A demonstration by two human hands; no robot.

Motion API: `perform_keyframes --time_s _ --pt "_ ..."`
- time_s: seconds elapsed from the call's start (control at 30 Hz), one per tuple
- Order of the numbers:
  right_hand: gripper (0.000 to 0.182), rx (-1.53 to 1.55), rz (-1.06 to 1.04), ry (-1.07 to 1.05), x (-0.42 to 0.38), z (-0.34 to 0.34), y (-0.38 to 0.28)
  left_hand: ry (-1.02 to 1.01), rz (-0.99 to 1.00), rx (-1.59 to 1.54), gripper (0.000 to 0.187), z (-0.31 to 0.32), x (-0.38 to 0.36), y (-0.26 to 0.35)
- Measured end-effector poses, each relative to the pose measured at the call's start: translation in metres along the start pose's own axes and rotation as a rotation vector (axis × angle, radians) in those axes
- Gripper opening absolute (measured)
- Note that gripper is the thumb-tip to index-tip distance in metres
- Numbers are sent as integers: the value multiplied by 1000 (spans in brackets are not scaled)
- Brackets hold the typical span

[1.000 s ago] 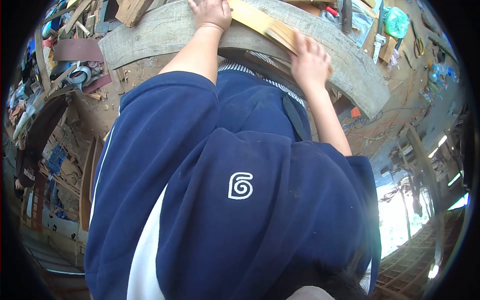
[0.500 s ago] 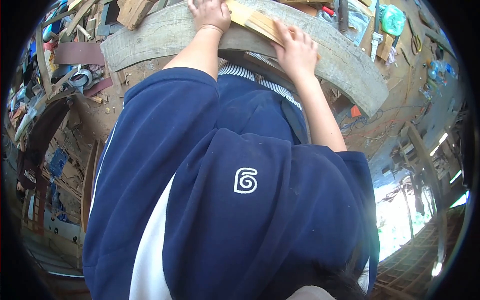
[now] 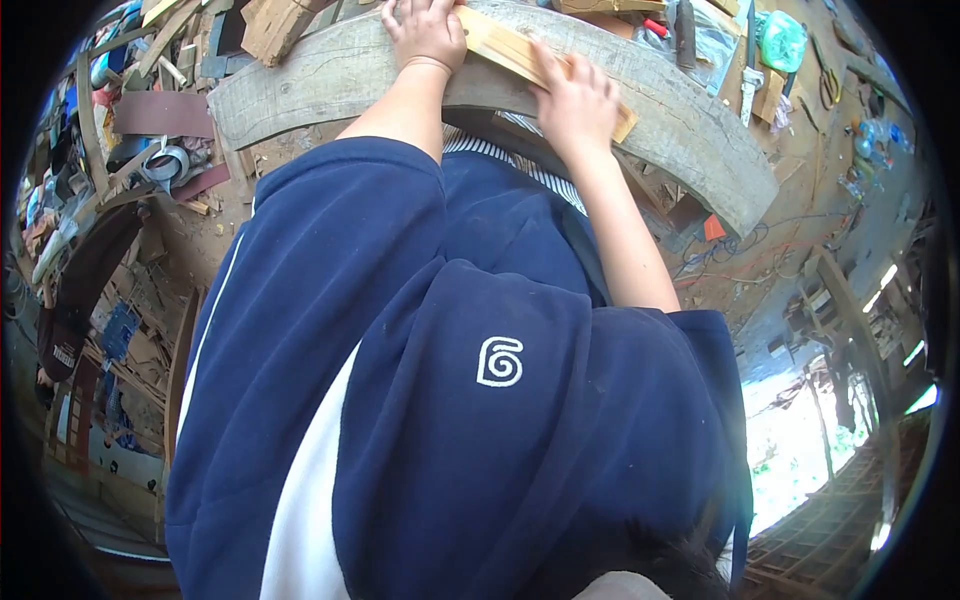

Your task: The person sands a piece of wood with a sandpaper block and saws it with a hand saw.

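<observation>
A curved grey wooden board [image 3: 330,75] spans the top of the head view, in front of my body. My left hand [image 3: 427,35] lies on its upper middle, palm down, fingers stretched over the wood and partly cut off by the frame's top edge. Slanting across the board is a pale wooden strip [image 3: 505,48], its upper end beside my left hand. My right hand [image 3: 578,108] grips the strip near its lower right end, with fingers over the top. A short piece of the strip sticks out beyond that hand.
Wood blocks [image 3: 280,28] lie behind the board at left, near a brown sandpaper sheet [image 3: 163,113] and a roll of tape [image 3: 165,165]. To the right are a green plastic bag [image 3: 782,40], scissors [image 3: 830,85], plastic bottles [image 3: 872,138] and cables on the ground.
My right hand has shifted slightly left along the strip, and the strip's lower right end now shows past it. My left hand stays at nearly the same place on the board.
</observation>
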State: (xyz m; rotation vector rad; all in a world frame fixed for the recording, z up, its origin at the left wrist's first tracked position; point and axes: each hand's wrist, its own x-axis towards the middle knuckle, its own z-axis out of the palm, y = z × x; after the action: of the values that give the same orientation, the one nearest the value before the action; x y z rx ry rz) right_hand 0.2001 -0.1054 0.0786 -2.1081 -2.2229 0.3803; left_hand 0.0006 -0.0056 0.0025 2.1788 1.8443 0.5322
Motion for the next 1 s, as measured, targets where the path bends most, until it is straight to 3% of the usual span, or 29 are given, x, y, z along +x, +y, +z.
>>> perform_keyframes --time_s 0.2,0.43,0.53,0.67,0.73,0.8,1.0 --pt "68 -92 165 -7 -71 -2 61 34 -15 -5 31 1 0 4" --pt "65 -50 47 -51 21 1 -8 0 -20 -45 30 -5 1 5" --pt "64 23 1 9 24 2 -9 28 -10 -23 30 -5 1 5" --pt "66 -5 8 -44 -34 -7 38 34 -7 6 28 -4 1 6" --pt "69 -54 139 -81 -57 -10 58 43 -12 14 28 -3 0 6" --pt "70 -66 142 -71 -59 -4 60 -8 -25 -10 28 -4 2 5" --pt "67 -60 50 -29 1 4 3 59 3 -16 27 3 1 -1"
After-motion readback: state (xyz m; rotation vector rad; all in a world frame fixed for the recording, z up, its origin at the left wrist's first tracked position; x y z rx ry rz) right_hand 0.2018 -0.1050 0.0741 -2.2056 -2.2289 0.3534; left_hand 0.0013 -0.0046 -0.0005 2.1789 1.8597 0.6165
